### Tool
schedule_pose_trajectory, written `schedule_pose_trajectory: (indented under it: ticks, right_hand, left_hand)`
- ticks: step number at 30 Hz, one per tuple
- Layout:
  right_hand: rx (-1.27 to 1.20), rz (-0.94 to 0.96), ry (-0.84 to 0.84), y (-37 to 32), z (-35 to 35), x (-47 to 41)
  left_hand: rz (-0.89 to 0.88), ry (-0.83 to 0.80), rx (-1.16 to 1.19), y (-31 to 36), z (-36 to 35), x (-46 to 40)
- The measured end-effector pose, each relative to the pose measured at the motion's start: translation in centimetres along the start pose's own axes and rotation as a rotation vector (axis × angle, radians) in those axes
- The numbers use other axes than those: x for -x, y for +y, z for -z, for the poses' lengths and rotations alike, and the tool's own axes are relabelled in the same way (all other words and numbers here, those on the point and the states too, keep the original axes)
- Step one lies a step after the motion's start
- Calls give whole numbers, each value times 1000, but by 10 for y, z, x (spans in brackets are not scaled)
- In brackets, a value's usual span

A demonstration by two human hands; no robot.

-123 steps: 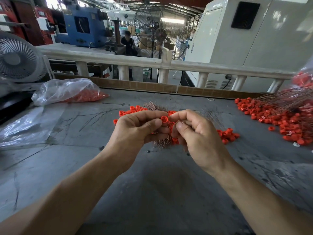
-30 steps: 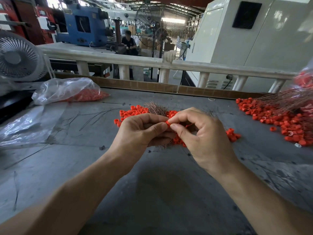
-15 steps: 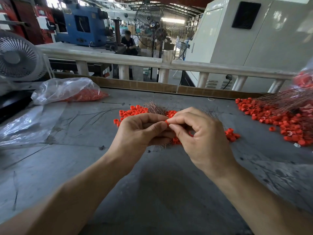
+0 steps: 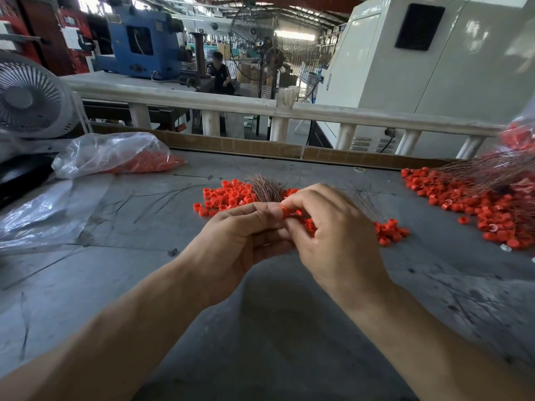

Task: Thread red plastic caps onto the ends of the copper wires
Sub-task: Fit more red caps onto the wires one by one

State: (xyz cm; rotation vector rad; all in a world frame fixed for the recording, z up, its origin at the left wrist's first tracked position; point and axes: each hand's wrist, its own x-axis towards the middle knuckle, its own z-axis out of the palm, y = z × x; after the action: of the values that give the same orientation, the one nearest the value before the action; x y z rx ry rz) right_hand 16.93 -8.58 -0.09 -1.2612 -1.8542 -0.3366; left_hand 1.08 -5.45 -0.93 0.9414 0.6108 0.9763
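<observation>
Both hands meet above the grey table [image 4: 260,328]. My right hand [image 4: 335,235] pinches a small red cap [image 4: 286,212] between thumb and forefinger. My left hand [image 4: 234,241] has its fingers curled against that cap; the wire it seems to hold is hidden by the fingers. Behind the hands lies a pile of loose red caps [image 4: 228,196] with a bundle of thin copper wires [image 4: 266,188] across it. More red caps [image 4: 389,231] show to the right of my right hand.
A large heap of capped wires and red caps [image 4: 477,198] lies at the right. A clear plastic bag with red caps [image 4: 115,156] sits at the back left, a flat plastic sheet [image 4: 37,215] beside it. A desk fan [image 4: 29,96] stands far left. Cardboard strip and white railing [image 4: 318,111] border the table's far edge.
The hands have stayed together at the same spot; the right hand's fingers have shifted slightly on the red cap, which shows a little more between the fingertips.
</observation>
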Motion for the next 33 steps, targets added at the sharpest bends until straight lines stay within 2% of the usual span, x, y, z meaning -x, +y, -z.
schedule_pose_trajectory:
  ticks: [6,13,21,28,33]
  right_hand:
    - [41,24,24,2,0,1]
    - [-16,49,33,7,2,-1]
    - [-33,63,24,10,4,-3]
    - [2,49,-47,9,7,-4]
    - [49,72,-27,8,10,-3]
  left_hand:
    - [9,-48,-19,0,2,0]
    - [-9,7,-48,-1,5,-3]
    - [-25,-40,-112,1,1,0]
    - [-66,19,-116,1,2,0]
    - [-96,33,-140,1,2,0]
